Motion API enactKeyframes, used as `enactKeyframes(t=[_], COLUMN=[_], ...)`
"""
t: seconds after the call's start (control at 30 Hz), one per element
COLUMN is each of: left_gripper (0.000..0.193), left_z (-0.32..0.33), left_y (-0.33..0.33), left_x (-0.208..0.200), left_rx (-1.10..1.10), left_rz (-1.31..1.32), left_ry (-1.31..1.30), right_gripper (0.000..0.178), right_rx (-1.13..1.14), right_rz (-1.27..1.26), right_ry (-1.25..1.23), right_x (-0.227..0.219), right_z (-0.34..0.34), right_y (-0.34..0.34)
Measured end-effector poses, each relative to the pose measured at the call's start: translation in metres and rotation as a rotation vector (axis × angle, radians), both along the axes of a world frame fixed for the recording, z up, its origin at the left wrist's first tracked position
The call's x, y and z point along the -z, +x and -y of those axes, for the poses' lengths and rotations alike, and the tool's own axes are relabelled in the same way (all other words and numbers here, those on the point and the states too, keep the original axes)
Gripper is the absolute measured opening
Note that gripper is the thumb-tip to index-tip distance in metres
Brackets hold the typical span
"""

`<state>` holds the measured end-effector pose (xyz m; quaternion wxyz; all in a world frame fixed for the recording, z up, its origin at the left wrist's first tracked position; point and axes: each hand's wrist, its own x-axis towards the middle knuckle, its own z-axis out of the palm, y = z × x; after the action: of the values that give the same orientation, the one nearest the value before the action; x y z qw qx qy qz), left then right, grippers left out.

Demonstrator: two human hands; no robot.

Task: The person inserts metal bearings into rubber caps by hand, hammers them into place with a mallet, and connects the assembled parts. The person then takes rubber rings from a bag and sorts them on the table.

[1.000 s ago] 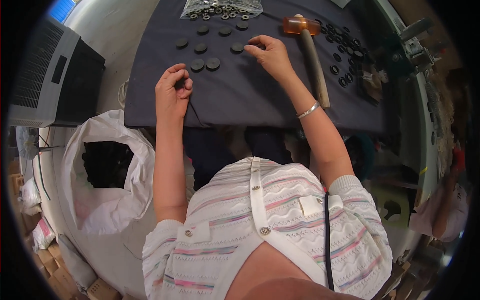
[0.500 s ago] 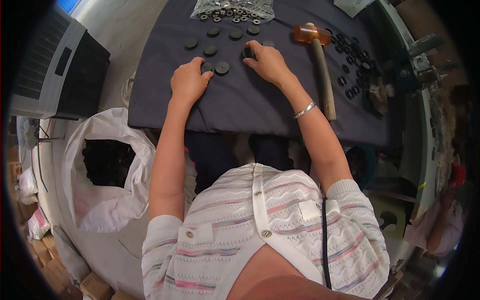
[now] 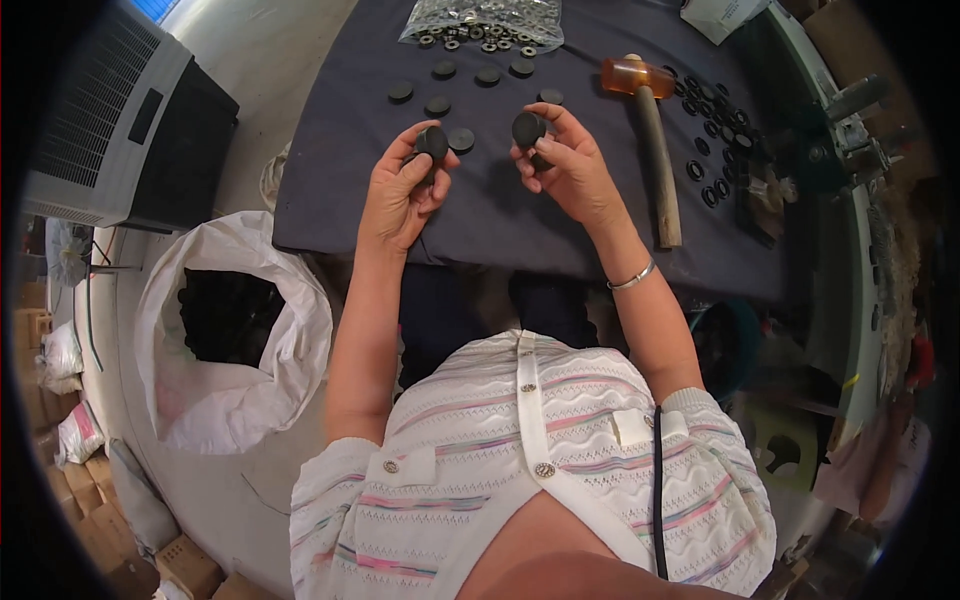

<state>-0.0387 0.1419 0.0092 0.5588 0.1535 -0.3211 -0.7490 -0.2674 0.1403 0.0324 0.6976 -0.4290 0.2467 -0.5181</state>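
My left hand (image 3: 398, 197) is raised above the near part of the cloth-covered table, its fingers closed on a black round cap (image 3: 432, 142). Opposite it, my right hand (image 3: 580, 172) grips another black round cap (image 3: 528, 128) between thumb and fingers. More dark rubber-like material shows below the cap in each hand, but I cannot tell whether it is a second piece. Close to the left fingers lies a loose black disc (image 3: 460, 139). Several similar discs, such as this one (image 3: 487, 76), rest flat on the cloth beyond my hands.
A mallet with an orange head (image 3: 637, 76) and wooden handle lies to the right, beside scattered black rings (image 3: 715, 128). A clear bag of small metal rings (image 3: 485, 22) sits at the back. On the floor at left are an open white sack (image 3: 300, 350) and a grey machine (image 3: 180, 140).
Both hands have risen from the tabletop with the caps they were touching and turned them toward me. The view has shifted slightly.
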Motion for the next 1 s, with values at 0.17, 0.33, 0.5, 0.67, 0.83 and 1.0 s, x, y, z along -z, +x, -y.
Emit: enactKeyframes(t=[0.17, 0.33, 0.5, 0.67, 0.83, 1.0], left_gripper=[0.037, 0.026, 0.028, 0.042, 0.042, 0.039], left_z=[-0.004, 0.003, 0.028, 0.039, 0.047, 0.045], left_y=[-0.002, 0.001, -0.013, -0.031, -0.034, -0.012], left_x=[0.001, 0.007, -0.010, -0.019, -0.018, 0.000], left_rx=[-0.023, -0.045, -0.335, -0.451, -0.314, -0.459], left_rz=[0.009, 0.019, 0.999, 1.895, 2.012, 1.324], left_ry=[-0.004, 0.112, -0.121, -0.574, -0.530, -0.355], right_gripper=[0.033, 0.023, 0.020, 0.032, 0.037, 0.034], right_rx=[-0.057, -0.006, 0.673, 0.514, 0.473, 0.190], right_rz=[0.233, 0.314, -0.855, -1.758, -1.740, -0.545], right_ry=[0.053, 0.148, -0.218, -0.351, -0.402, -0.067], right_x=[0.001, 0.006, 0.016, 0.002, 0.018, 0.006], right_z=[0.001, 0.012, 0.060, 0.080, 0.092, 0.059], right_y=[-0.004, -0.011, -0.030, -0.019, -0.029, -0.025])
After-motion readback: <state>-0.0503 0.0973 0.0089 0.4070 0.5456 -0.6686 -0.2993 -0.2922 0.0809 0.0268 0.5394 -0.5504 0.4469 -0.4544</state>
